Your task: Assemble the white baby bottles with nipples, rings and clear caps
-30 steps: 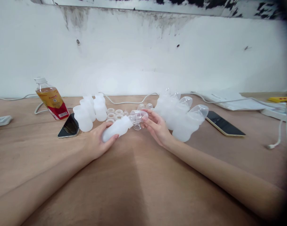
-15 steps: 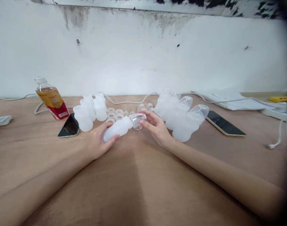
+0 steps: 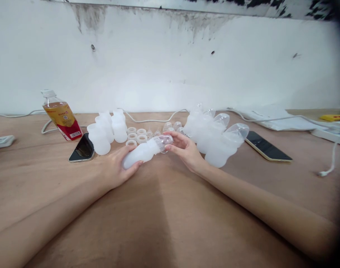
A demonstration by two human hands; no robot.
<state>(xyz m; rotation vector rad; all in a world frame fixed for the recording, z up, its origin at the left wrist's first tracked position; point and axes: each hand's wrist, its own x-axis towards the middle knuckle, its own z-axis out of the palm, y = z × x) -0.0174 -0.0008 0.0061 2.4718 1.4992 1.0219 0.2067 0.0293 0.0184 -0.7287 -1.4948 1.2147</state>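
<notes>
My left hand [image 3: 121,163] is wrapped round a frosted white baby bottle [image 3: 139,154], which lies tilted with its neck toward the right. Over the neck end sits a clear dome cap [image 3: 163,141], pinched between the thumb and fingers of my right hand [image 3: 185,149]. Behind the bottle lie several white rings [image 3: 131,143] in rows and a few clear nipples [image 3: 157,133]. More clear dome caps [image 3: 177,126] stand just beyond my right fingers, partly hidden by them.
Several white bottles without caps [image 3: 101,139] stand at the left, beside a phone [image 3: 82,149] and a drink bottle [image 3: 62,117]. Capped bottles [image 3: 220,149] stand in a row at the right, near another phone [image 3: 267,146]. A white cable [image 3: 150,121] runs along the wall.
The clear cap has moved down onto the bottle's neck, closing the small gap seen before. Both hands keep their hold; the view has shifted slightly.
</notes>
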